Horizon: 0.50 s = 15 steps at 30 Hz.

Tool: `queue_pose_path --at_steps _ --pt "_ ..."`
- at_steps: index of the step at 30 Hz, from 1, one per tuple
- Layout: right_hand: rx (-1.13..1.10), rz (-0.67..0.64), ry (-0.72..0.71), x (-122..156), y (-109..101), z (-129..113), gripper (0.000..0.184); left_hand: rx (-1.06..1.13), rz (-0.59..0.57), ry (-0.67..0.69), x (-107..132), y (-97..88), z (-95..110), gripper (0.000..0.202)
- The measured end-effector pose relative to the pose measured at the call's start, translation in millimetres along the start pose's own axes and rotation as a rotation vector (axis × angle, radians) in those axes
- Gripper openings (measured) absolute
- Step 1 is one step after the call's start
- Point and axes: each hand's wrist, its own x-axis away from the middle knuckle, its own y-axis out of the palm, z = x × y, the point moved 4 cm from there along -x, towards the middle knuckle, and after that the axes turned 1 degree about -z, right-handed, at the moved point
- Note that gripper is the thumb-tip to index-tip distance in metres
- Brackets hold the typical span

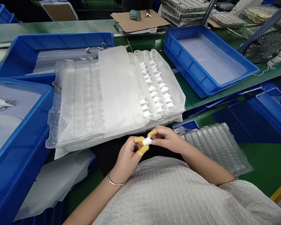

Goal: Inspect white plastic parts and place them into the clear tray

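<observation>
Green tabletop (142,43) bears blue bins (189,67) (fan (267,47) beside one).

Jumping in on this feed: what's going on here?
A person's left hand and right hand hold a small white tube-like piece between them, with yellow rubbery finger covers on some fingers. Ahead, similar white curved pieces show in rows at the right of a clear plastic tray, beside a translucent white sheet across its middle.
</observation>
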Motion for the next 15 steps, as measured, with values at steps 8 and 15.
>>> queue_pose_path --at_steps 8,15 --pt "0.242 0.060 -0.165 5.5 -2.6 -2.6 0.034 0.109 0.007 -0.064 1.8 0.1 -6.4 0.020" --pt "-0.060 -0.017 0.089 -2.5 3.4 12.9 0.042 -0.025 0.014 0.058 1.9 -0.1 -2.8 0.014"
